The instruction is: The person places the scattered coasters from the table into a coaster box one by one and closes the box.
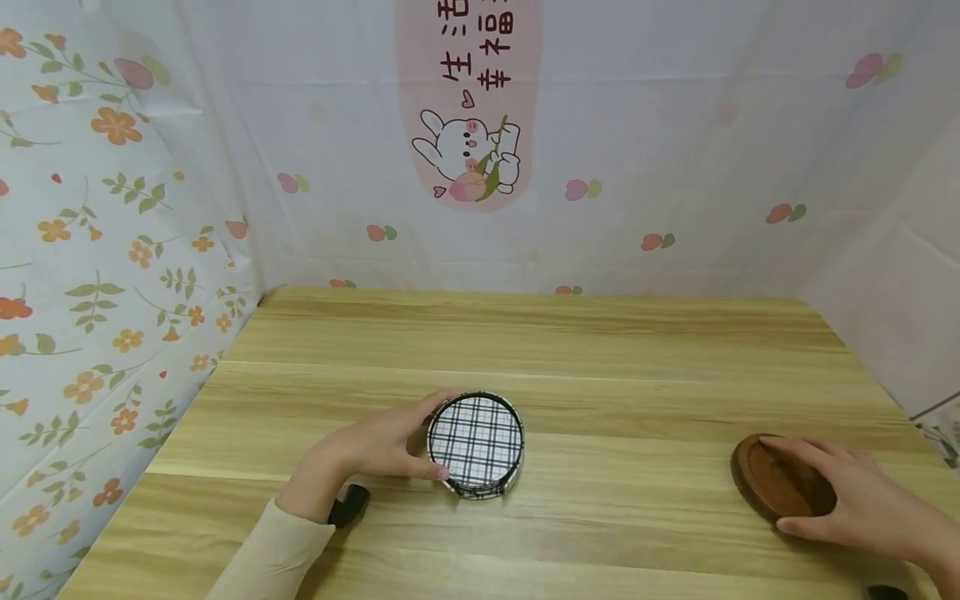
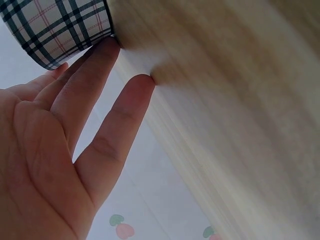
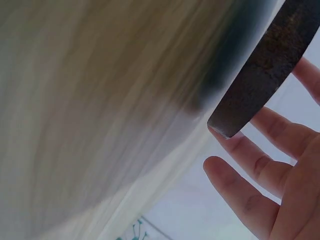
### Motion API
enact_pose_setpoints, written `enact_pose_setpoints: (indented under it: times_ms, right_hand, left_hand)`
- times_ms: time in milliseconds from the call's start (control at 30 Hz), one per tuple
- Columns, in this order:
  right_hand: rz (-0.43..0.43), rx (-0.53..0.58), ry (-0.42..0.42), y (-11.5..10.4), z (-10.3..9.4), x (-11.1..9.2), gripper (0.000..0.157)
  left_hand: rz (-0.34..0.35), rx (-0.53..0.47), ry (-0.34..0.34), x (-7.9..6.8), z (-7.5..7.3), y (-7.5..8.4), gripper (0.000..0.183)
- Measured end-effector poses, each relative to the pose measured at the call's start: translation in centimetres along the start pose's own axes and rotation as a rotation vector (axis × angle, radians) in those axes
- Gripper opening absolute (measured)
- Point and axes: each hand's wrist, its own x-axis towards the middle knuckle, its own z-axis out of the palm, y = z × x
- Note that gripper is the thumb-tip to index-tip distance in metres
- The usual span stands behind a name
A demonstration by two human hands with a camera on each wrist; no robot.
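Observation:
A round plaid coaster holder [image 1: 476,495] with a stack of matching black-and-white checked coasters [image 1: 476,440] stands on the wooden table, left of the middle. My left hand [image 1: 386,442] grips its left side, thumb at the near edge and fingers round the far side. In the left wrist view its plaid wall [image 2: 65,25] rests against the fingers. At the right, a dark brown round wooden coaster [image 1: 776,479] with a raised rim is tilted in my right hand [image 1: 862,500], thumb on the near edge and fingers over the far side. In the right wrist view its edge [image 3: 265,70] hangs just over the table.
The light wood-grain table [image 1: 600,350] reaches back to a white printed cloth [image 1: 675,150]. A floral cloth [image 1: 112,292] hangs along the left side. A black strap piece [image 1: 350,505] sits at the left wrist, and another [image 1: 887,592] shows by the right wrist.

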Motion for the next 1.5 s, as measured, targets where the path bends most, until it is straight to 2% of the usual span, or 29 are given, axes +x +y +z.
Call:
enact_pose_setpoints:
  times_ms: [200,467,567,1033,1267,1500]
  right_hand:
    - [-0.013,0.007,-0.028,-1.3,-0.3,1.1,0.099]
    - [-0.087,0.046,-0.037,-3.6,-0.2,2.6,0.096]
    - [-0.090,0.080,-0.066,-4.5,-0.2,3.2,0.096]
    - [-0.152,0.123,-0.075,-9.5,-0.9,6.2,0.092]
    - [-0.168,0.155,-0.128,-11.7,-1.0,7.3,0.090]
    - [-0.202,0.165,-0.106,-13.3,-0.7,8.2,0.089]
  left_hand:
    - [0.003,-0.013,0.004,0.1,-0.1,0.0,0.100]
    - [0.019,-0.015,0.005,0.1,0.0,0.1,0.099]
    - [0.017,-0.019,0.004,0.0,0.0,0.1,0.100]
    - [0.017,-0.018,0.011,0.1,0.1,-0.1,0.098]
    - [-0.002,-0.003,0.012,-0.1,0.5,-0.2,0.102]
    - [-0.005,-0.022,0.017,0.0,0.4,-0.1,0.101]
